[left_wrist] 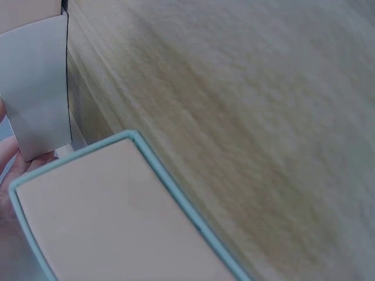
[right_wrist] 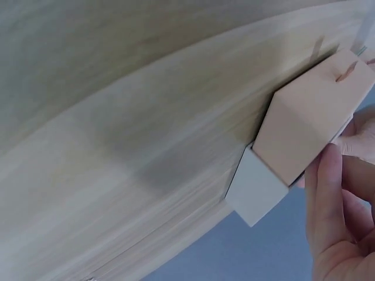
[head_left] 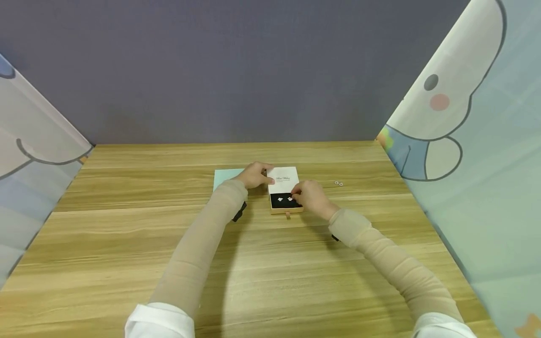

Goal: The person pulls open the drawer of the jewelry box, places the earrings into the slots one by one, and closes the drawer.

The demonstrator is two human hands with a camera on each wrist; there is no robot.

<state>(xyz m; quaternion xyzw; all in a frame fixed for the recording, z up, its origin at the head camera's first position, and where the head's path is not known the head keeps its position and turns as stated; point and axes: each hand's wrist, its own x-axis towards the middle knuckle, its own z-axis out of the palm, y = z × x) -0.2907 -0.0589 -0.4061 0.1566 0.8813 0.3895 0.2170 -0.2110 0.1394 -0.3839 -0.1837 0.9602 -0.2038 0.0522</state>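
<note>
A white jewelry box sleeve (head_left: 284,180) with dark lettering lies mid-table, its drawer (head_left: 286,211) slid out toward me. Two small sparkling earrings (head_left: 280,199) sit on the drawer's black lining. My left hand (head_left: 253,175) grips the sleeve's left side, thumb over the edge; in the left wrist view its fingers (left_wrist: 8,151) show past the white wall (left_wrist: 38,88). Thumb and fingertips of my right hand (head_left: 312,196) pinch at the right-hand earring (head_left: 289,199), which they partly cover. In the right wrist view those fingertips come together at the peach drawer's (right_wrist: 310,123) edge.
A mint-green box (head_left: 226,176) lies left of the sleeve, partly behind my left hand; its pale face with a teal rim (left_wrist: 161,181) fills the left wrist view's foreground. Two tiny ring-shaped pieces (head_left: 339,183) lie to the right. A dark wall panel (head_left: 236,70) stands behind the table.
</note>
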